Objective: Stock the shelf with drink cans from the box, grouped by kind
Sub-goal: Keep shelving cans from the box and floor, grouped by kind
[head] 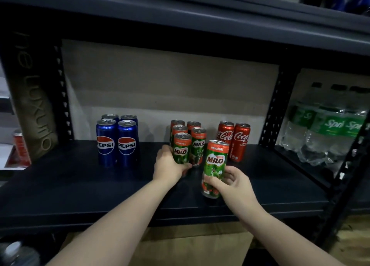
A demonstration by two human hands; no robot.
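Right bay: shrink-wrapped Sprite bottles (328, 129), clear with green labels, upright, packed side by side. Far left, outside the post: tan lettered bag (32, 105), leaning; red can (21, 147) just beside it, partly hidden. Bottom left corner: blurred bottle cap (14, 249). Behind: beige backboard (170, 85).
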